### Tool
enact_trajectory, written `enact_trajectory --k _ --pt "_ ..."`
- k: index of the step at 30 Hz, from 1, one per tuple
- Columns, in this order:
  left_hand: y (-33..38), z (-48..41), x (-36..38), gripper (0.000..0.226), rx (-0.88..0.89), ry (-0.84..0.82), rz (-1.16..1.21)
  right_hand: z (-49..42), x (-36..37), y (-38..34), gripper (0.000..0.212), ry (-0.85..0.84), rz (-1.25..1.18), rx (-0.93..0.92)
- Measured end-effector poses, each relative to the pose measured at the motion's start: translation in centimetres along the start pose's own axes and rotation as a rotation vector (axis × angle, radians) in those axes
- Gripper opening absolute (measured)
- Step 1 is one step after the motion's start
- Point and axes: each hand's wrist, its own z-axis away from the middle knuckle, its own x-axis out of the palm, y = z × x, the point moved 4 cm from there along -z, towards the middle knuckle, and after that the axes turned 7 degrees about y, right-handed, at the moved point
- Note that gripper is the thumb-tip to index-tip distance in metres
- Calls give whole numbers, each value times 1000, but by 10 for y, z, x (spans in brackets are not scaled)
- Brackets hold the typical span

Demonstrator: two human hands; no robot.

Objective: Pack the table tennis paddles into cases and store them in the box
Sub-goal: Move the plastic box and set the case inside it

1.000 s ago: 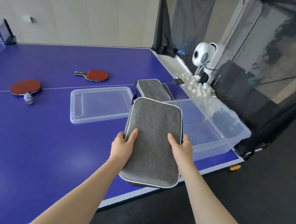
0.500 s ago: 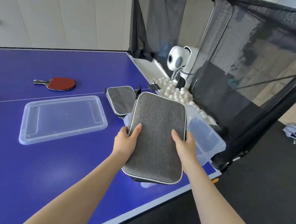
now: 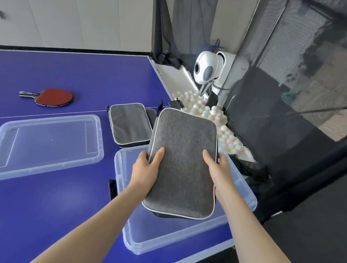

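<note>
Over a clear box (image 3: 166,231) at the near right corner of the blue counter (image 3: 19,221), a person holds a grey case (image 3: 182,162) with its flat side up. The left hand (image 3: 145,173) grips the case's left long edge and the right hand (image 3: 219,176) grips its right long edge. Each thumb lies on the top cloth, and the other fingers curl out of sight beneath. The case hangs in the air and appears to sit above the box's rim. Whether it is zipped or holds a paddle cannot be told, though a dark layer shows under its near end.

The step in hand appears to be setting the case into the box. Doing it well likely means squaring the case to the box's walls and lowering it level until it lies on the bottom. The fingers would then slide out from under it before the thumbs let go, so nothing drops or catches the rim. Placing it against one wall would leave room for the second case (image 3: 128,124), which lies on the counter just beyond the box. The lid (image 3: 46,146) rests to the left. A red paddle (image 3: 55,96) lies unpacked farther back, so the task looks only partly done.
</note>
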Motion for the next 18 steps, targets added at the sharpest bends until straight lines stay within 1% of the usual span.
enact_trajectory --k 3,6,8,10,13,15,16,18 --pt "-5 1 17 40 -40 75 24 -29 -4 -1 47 -100 -3 50" --pt "-8 10 34 43 -75 181 63 -57 -6 2 53 -204 48 65" --pt "-10 16 45 47 -107 250 95 -72 -6 -2 51 -271 80 53" --pt "-16 21 53 50 -145 295 125 -84 -5 -8 45 -332 100 15" --pt "-24 27 59 54 -180 317 152 -94 -2 -14 32 -435 116 -2" --pt "-25 33 58 54 -197 299 134 -101 0 -17 22 -509 143 -13" --pt "-26 36 55 53 -202 275 131 -104 2 -19 20 -540 158 -22" --pt "-26 39 47 51 -206 246 185 -109 7 -23 26 -596 191 -47"
